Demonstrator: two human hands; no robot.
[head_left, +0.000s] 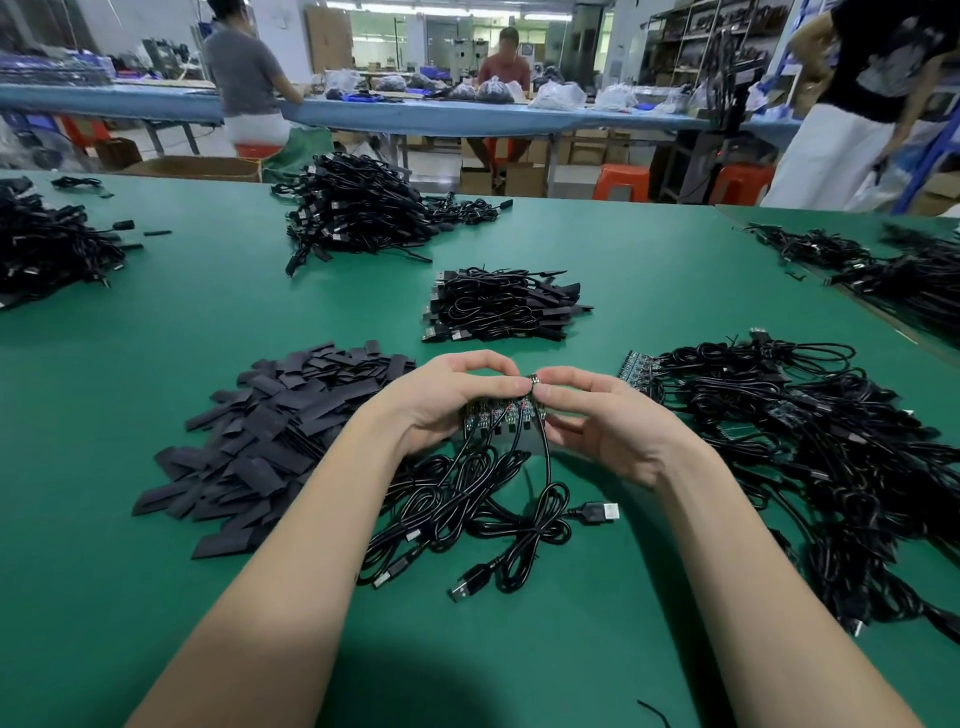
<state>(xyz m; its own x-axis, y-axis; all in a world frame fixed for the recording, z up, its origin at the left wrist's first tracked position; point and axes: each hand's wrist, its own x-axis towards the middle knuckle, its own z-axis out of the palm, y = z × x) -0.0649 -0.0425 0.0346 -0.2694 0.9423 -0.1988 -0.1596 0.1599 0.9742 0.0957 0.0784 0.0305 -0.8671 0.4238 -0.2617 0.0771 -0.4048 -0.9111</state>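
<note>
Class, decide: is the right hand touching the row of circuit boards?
Touching: head view shows the right hand pinching the row of circuit boards at its right end.

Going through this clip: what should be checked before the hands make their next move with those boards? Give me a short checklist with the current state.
1. Left hand grips the row of boards: ok.
2. Right hand pinches the end board of the row: ok.
3. End board already loose from the row: cannot tell, the fingers cover it.
4. Cables hanging from the boards lie untangled: not ok, their loops overlap on the table.
5. Black sleeves piled close beside the left hand: ok.
</note>
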